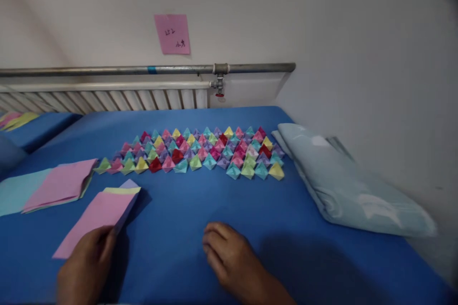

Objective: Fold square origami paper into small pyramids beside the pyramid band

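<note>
Left hand [88,259]: thumb and fingers clamped on the near right edge of a paper stack, presumably gripped there to keep its layers from sliding apart. Right hand [234,257]: on or just over the blue surface [179,209], fingers bunched together and curled inward; the thumb is hidden, so whether they close on anything cannot be told. Held paper stack [91,219]: pink uppermost, yellow and lavender edges showing at its far end, tilted above the surface, with a shadow beside it. Loose sheets [64,181], at the left: pink over light blue, overlapping, probably laid on this side for easy reach by the left hand. Folded cloth [350,190]: pale green, along the wall at the right, seemingly kept aside from the paper pieces. Folded paper pieces [195,163]: many small peaked units in mixed colours, set close in rows beyond both hands, perhaps so that they stay orderly. Radiator [143,100]: white, behind the surface. Pipe [114,71]: metal, above it, with a red-handled valve [219,86]. Pink note [173,33]: handwritten, highest on the wall.
</note>
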`<state>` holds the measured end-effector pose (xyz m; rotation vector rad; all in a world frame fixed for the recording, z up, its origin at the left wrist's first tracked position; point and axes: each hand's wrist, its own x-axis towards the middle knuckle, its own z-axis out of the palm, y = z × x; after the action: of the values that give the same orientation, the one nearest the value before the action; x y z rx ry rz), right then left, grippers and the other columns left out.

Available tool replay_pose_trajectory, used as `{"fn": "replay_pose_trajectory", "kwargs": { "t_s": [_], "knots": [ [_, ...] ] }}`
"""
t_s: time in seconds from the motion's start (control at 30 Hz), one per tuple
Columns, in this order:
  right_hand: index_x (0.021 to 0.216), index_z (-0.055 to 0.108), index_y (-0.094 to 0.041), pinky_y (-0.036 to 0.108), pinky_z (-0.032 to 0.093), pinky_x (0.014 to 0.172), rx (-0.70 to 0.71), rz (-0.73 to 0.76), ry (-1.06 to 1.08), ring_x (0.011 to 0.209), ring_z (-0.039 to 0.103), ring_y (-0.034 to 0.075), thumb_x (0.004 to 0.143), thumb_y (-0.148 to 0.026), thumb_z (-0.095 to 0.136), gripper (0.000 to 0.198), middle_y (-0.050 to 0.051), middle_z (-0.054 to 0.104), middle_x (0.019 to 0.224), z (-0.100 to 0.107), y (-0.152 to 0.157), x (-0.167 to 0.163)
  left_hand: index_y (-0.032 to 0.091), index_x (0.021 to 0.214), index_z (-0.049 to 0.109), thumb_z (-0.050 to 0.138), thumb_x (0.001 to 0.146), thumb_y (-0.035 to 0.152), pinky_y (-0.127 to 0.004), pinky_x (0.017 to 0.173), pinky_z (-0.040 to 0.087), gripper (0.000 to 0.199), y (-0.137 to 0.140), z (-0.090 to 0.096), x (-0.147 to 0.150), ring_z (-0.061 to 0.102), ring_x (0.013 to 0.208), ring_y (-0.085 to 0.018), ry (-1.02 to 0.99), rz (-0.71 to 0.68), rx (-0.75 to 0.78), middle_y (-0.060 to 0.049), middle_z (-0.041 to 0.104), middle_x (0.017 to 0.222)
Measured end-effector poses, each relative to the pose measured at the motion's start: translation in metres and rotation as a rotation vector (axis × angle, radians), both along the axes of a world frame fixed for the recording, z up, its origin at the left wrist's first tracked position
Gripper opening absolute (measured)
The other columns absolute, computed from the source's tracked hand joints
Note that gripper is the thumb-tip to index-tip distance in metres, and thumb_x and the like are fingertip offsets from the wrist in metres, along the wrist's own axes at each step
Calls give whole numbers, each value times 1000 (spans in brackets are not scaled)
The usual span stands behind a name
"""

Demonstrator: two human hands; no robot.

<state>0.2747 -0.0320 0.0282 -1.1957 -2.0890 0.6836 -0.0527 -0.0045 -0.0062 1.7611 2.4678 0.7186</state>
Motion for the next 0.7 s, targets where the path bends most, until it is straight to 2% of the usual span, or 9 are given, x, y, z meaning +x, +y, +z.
{"fn": "replay_pose_trajectory", "kwargs": {
  "t_s": [0.07,0.2,0.37,0.5,0.6,0.7],
  "knots": [
    [93,62,-19,28,51,85,23,3,27,92,62,16,90,-6,46,20,5,64,99,-1,0,0,22,95,65,43,83,52,-36,66,52,40,-1,12,12,69,77,-26,-6,-41,21,-8,73,92],
    [96,61,-21,30,54,84,55,-1,84,94,64,18,92,-10,43,22,6,65,99,-2,3,0,19,101,64,45,82,51,-37,75,53,42,-2,29,25,68,86,-26,-96,-35,176,-10,71,97],
    [93,62,-22,31,57,79,107,15,84,89,67,18,91,-10,43,23,6,67,96,-4,7,-1,18,100,66,56,74,60,-39,85,49,50,2,54,21,63,93,-26,-317,183,254,-8,67,99],
    [91,63,-22,30,57,77,133,-2,73,89,67,18,91,-10,42,24,6,68,95,-4,8,-1,18,97,68,59,70,65,-36,79,47,55,3,60,20,62,87,-23,-540,264,245,-4,67,91],
    [90,63,-21,30,57,78,122,1,68,89,67,17,91,-10,42,24,6,67,95,-3,7,-1,18,93,68,61,74,62,-31,72,47,48,-1,60,28,60,79,-19,-557,210,300,-2,65,84],
    [92,64,-21,30,57,79,95,-2,76,89,66,18,91,-10,43,24,6,67,95,-3,6,-2,20,86,67,63,80,53,-30,73,46,34,-6,62,38,58,80,-18,-344,7,448,-1,62,84]
  ]
}}
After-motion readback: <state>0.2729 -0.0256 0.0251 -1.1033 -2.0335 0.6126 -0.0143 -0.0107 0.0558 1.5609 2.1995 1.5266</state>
